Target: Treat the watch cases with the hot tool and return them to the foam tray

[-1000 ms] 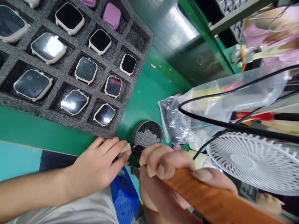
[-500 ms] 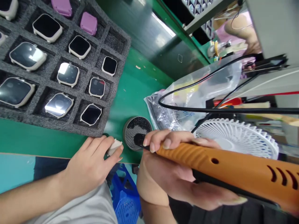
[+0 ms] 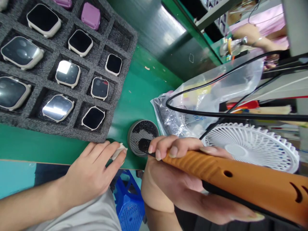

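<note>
My left hand point(image 3: 92, 171) rests at the green bench's near edge, its fingers closed on a small beige watch case point(image 3: 118, 150). My right hand point(image 3: 173, 150) grips an orange electric screwdriver point(image 3: 235, 181) whose black tip sits over a round tin point(image 3: 142, 136) of small screws. The tin stands just right of my left fingertips. A grey foam tray point(image 3: 117, 35) at the left holds several watch bodies in its cells, most beige with dark screens, two purple ones at the top.
A white desk fan point(image 3: 250, 147) lies right of the tin, with black cables point(image 3: 216, 114) looping over a clear plastic bag point(image 3: 211, 93). A blue basket point(image 3: 130, 205) sits below the bench edge. Another person in pink point(image 3: 262, 27) works at the far right.
The view shifted, so the tray sits further left. My right hand swung the screwdriver so its tip went from the watch case to the screw tin. My left hand stayed put, holding the case.
</note>
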`<control>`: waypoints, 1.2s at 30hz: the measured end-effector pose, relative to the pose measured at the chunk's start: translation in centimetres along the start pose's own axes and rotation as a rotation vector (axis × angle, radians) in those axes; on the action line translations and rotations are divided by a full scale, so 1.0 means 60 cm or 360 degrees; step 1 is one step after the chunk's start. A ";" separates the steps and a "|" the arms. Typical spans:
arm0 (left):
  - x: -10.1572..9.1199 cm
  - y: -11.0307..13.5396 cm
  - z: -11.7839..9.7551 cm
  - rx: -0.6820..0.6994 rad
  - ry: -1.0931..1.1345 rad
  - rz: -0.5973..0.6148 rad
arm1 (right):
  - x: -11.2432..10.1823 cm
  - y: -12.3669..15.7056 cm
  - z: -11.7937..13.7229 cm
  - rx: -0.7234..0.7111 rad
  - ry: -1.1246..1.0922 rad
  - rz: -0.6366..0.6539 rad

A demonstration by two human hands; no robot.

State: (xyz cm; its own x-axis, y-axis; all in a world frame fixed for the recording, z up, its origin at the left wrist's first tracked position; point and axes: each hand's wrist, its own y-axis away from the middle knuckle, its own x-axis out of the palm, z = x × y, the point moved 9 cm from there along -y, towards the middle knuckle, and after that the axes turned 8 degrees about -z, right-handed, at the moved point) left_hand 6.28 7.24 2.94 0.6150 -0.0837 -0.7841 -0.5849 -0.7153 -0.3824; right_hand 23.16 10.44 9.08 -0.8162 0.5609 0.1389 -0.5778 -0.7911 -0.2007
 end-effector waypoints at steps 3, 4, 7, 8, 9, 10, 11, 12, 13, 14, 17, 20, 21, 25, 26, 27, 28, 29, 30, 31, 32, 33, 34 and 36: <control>-0.002 -0.002 -0.002 0.0030 0.0068 0.0009 | 0.004 -0.001 0.010 -0.0027 -0.0030 0.0047; -0.003 -0.002 -0.003 0.0047 0.0094 0.0018 | 0.007 -0.001 0.016 -0.0027 -0.0032 0.0068; -0.003 -0.002 -0.004 0.0064 0.0143 0.0049 | 0.005 0.001 0.033 0.0035 0.0061 0.0010; -0.003 -0.001 -0.002 0.0047 0.0143 0.0047 | 0.005 0.003 0.038 0.0037 0.0090 -0.0011; -0.003 -0.001 0.000 0.0027 0.0136 0.0039 | 0.007 0.006 0.042 0.0018 0.0098 -0.0007; -0.004 -0.001 0.001 0.0011 0.0126 0.0026 | 0.012 0.010 0.046 -0.0025 0.0080 0.0017; -0.004 -0.001 0.002 0.0002 0.0114 0.0009 | 0.018 0.015 0.048 -0.0082 0.0039 0.0066; -0.004 0.000 0.002 0.0002 0.0104 -0.0006 | 0.021 0.019 0.046 -0.0119 -0.0004 0.0094; -0.003 0.000 0.002 0.0010 0.0102 -0.0015 | 0.023 0.023 0.043 -0.0147 -0.0039 0.0110; -0.003 0.000 0.001 0.0020 0.0105 -0.0022 | 0.024 0.026 0.038 -0.0159 -0.0056 0.0110; -0.003 0.000 0.001 0.0019 0.0110 -0.0038 | 0.024 0.032 0.027 -0.0157 -0.0067 0.0132; -0.004 -0.003 0.002 0.0009 0.0109 -0.0047 | 0.024 0.032 0.019 -0.0045 -0.0037 0.0159; -0.004 -0.003 0.002 0.0006 0.0112 -0.0042 | 0.022 0.032 0.017 -0.0006 -0.0030 0.0154; -0.005 -0.003 0.002 0.0005 0.0121 -0.0026 | 0.021 0.032 0.020 0.0034 -0.0047 0.0154; -0.005 -0.002 0.002 0.0007 0.0121 -0.0025 | 0.022 0.033 0.019 0.0051 -0.0047 0.0157; -0.004 -0.002 0.002 0.0007 0.0121 -0.0023 | 0.021 0.033 0.019 0.0055 -0.0039 0.0148; -0.003 -0.001 0.002 0.0005 0.0119 -0.0021 | 0.021 0.033 0.017 0.0067 -0.0017 0.0135; -0.002 -0.001 0.002 0.0002 0.0117 -0.0015 | 0.020 0.032 0.015 0.0070 0.0004 0.0122; -0.001 -0.001 0.002 -0.0004 0.0114 -0.0012 | 0.022 0.031 0.015 0.0054 0.0013 0.0136; -0.001 -0.001 0.002 -0.0008 0.0111 -0.0012 | 0.029 0.031 0.017 0.0014 0.0002 0.0200; 0.000 -0.001 0.002 -0.0013 0.0111 -0.0013 | 0.036 0.031 0.020 -0.0037 -0.0017 0.0264; 0.000 -0.001 0.003 -0.0020 0.0113 -0.0014 | 0.042 0.030 0.021 -0.0071 -0.0036 0.0313; -0.001 -0.002 0.003 -0.0027 0.0117 -0.0018 | 0.045 0.030 0.024 -0.0108 -0.0062 0.0335; -0.002 -0.003 0.004 -0.0038 0.0139 -0.0024 | 0.044 0.028 0.022 -0.0111 -0.0041 0.0290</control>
State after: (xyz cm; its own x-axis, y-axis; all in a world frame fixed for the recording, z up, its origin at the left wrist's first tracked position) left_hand 6.20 7.58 2.97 0.6680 -0.1320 -0.7323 -0.5631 -0.7331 -0.3815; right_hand 20.02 10.26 10.36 -0.9077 0.4026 0.1185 -0.4194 -0.8598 -0.2912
